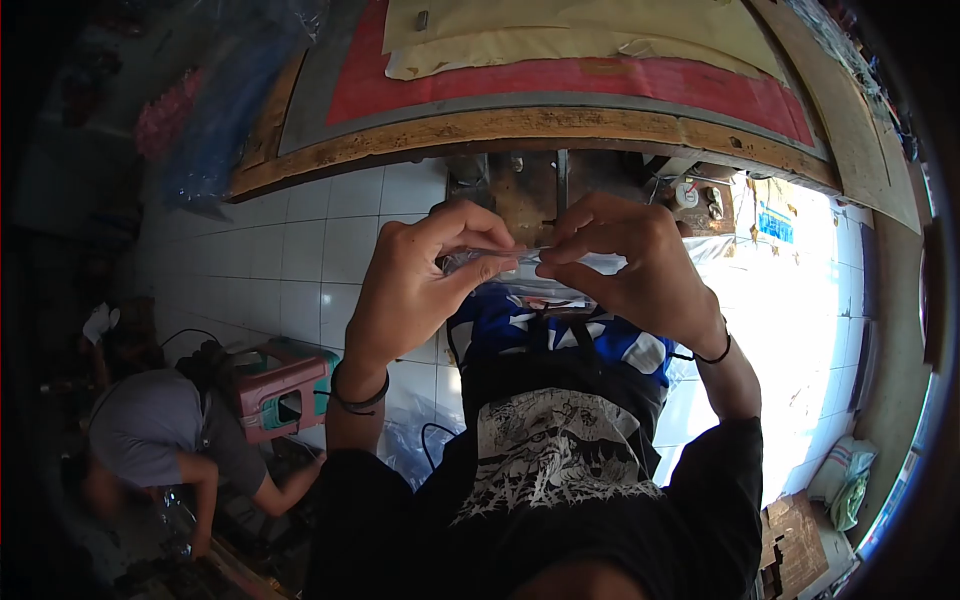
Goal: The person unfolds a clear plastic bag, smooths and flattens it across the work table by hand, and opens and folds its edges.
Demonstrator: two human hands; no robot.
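A clear plastic piece (pixel 548 288), perhaps a bag, is stretched between my two hands above my lap. My left hand (pixel 420 275) pinches its upper edge between thumb and fingers. Close beside it, my right hand (pixel 640 260) pinches the same edge with thumb and forefinger. The fingertips of both hands nearly meet. Below the plastic lies blue, white and black patterned cloth (pixel 645 352) over my lap. Whether anything is inside the plastic cannot be made out clearly.
A wooden-edged table (pixel 520 128) with red and yellowish sheets spans the front. Pink and green stools (pixel 285 390) stand at left, near a bending co-worker (pixel 150 425). Plastic wrap (pixel 405 440) lies on the tiled floor. A white-and-green sack (pixel 845 480) is at far right.
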